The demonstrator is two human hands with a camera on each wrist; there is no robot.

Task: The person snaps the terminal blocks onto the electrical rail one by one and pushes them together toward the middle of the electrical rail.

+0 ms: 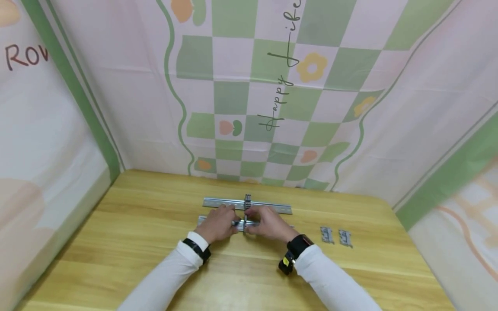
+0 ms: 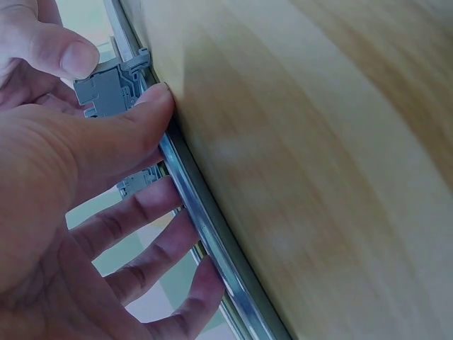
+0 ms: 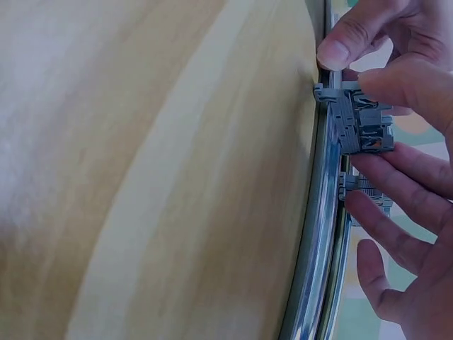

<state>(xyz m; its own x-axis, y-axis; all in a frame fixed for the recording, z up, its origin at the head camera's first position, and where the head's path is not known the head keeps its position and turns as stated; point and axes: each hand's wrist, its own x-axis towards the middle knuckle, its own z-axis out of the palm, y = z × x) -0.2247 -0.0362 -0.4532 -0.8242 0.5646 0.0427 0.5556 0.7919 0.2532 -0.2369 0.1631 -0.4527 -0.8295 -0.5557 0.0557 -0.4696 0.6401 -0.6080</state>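
A grey terminal block (image 3: 364,119) stands across the near metal DIN rail (image 2: 212,234), its foot at the rail. My right hand (image 1: 271,223) pinches this block, thumb on one face and fingers on the other, as the right wrist view shows. Just left of it, my left hand (image 1: 220,222) grips the rail, thumb along the near edge and fingertips at the far side. Its thumb (image 2: 152,106) lies right beside the block. In the head view both hands cover much of the near rail.
Behind lies a second DIN rail (image 1: 221,203) with several terminal blocks (image 1: 247,201) grouped at its middle. Two loose terminal blocks, one nearer (image 1: 327,234) and one farther right (image 1: 345,237), lie flat on the wooden table (image 1: 128,242). A patterned cloth (image 1: 268,99) hangs behind the table.
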